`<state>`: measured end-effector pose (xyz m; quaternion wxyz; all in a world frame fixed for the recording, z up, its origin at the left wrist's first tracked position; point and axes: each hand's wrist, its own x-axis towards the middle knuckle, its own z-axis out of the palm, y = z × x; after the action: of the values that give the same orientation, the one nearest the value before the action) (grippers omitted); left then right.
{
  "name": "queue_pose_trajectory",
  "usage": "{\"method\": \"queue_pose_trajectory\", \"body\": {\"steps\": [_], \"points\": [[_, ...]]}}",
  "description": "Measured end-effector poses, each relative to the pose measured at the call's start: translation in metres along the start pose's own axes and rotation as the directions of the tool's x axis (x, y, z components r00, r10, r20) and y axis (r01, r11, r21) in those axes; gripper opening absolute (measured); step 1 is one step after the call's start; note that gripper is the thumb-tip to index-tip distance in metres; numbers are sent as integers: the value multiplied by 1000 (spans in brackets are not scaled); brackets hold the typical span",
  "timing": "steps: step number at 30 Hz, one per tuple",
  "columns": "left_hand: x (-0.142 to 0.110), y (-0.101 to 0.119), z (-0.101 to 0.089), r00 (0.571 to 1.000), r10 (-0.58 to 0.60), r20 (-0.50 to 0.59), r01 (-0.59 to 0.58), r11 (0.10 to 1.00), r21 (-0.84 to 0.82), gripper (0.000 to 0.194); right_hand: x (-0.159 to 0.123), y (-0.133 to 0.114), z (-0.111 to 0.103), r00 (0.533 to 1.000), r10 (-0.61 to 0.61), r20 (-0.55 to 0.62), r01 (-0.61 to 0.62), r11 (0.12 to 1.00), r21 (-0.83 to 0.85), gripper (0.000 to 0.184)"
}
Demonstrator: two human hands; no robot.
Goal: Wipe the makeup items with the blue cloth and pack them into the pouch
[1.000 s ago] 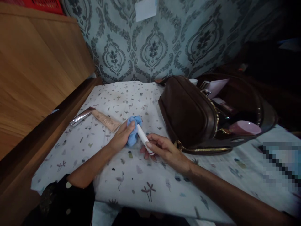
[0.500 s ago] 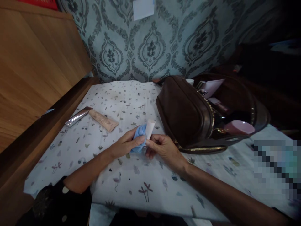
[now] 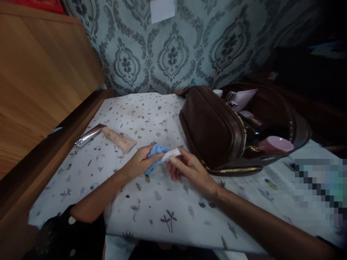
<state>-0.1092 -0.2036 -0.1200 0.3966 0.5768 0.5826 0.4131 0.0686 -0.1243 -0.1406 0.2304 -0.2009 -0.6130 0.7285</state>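
My left hand (image 3: 142, 160) is closed on a bunched light-blue cloth (image 3: 154, 159), thumb on top. Out of the cloth points a small white tube (image 3: 170, 154), tilted low toward the right. The fingers of my right hand (image 3: 187, 164) pinch the far end of this tube, with the other fingers curled below it. The tube's left end is hidden by the cloth and my left thumb. Both hands are just above the printed tablecloth (image 3: 151, 216), left of a brown bag.
The brown bag (image 3: 208, 126) lies unzipped on the right, with a pink cup-shaped thing (image 3: 276, 144) and a pale pink card (image 3: 244, 99) inside. A beige tube (image 3: 119, 139) with a silver cap (image 3: 89, 135) lies at left, near a wooden panel (image 3: 51, 61). Patterned wall (image 3: 173, 54) rises behind.
The white tube has tipped from nearly upright to leaning low to the right. My right fingers have moved from its base to its far end. The cloth has shifted slightly left.
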Motion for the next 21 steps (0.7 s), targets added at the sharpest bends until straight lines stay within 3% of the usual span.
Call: {"method": "queue_pose_trajectory", "body": {"steps": [4,9,15,19,21], "points": [[1,-5,3,998,-7,-58,8,1000,24,38,1,3,-2,998,-12,-54,13,1000,16,40],[3,-8,-3,973,-125,-194,110,990,-89,45,0,3,-4,994,-67,-81,73,994,77,35],[-3,-1,-8,948,-303,-98,294,951,-95,53,1,7,-3,987,-121,-102,134,982,133,40],[-5,-2,-3,935,-268,-230,265,963,-45,50,2,9,-3,990,-96,-106,108,988,113,36],[-4,-3,-1,934,-192,-301,211,977,32,45,2,9,-4,991,-78,-105,90,990,108,37]]}}
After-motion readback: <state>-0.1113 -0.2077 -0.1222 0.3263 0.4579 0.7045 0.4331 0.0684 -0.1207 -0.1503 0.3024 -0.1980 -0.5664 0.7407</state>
